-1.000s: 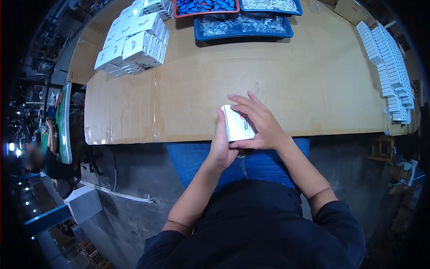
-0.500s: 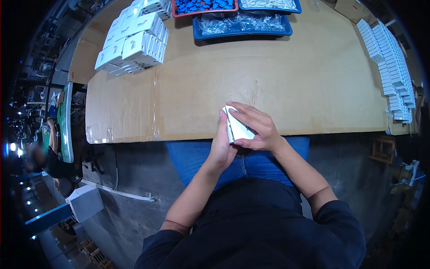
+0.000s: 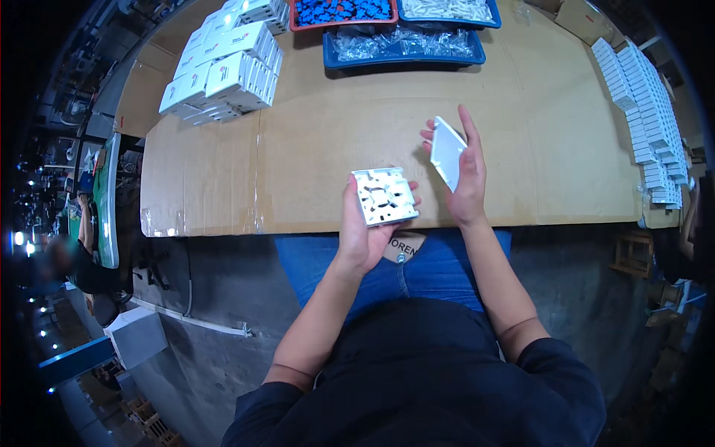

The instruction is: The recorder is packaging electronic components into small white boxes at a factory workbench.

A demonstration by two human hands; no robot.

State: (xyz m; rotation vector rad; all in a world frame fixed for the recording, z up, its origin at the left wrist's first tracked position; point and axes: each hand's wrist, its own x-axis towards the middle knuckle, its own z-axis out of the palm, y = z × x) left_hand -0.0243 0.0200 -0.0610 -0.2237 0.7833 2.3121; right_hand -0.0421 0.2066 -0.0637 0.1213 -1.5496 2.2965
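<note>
White slotted base (image 3: 383, 195), held above your cardboard-covered counter (image 3: 313, 171) by its near edge, lies clasped in your left hand (image 3: 362, 240), perforated face upward. Your right hand (image 3: 471, 182), apart from it, is closed on the flat white cover (image 3: 447, 155), tilted up on edge.

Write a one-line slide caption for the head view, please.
Left hand holds a white slotted base, right hand a flat white panel, at a cardboard-covered table.

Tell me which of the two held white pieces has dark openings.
The squarish piece in the left hand: dark openings dot its face. The tilted piece in the right hand shows a plain white face without them.
</note>
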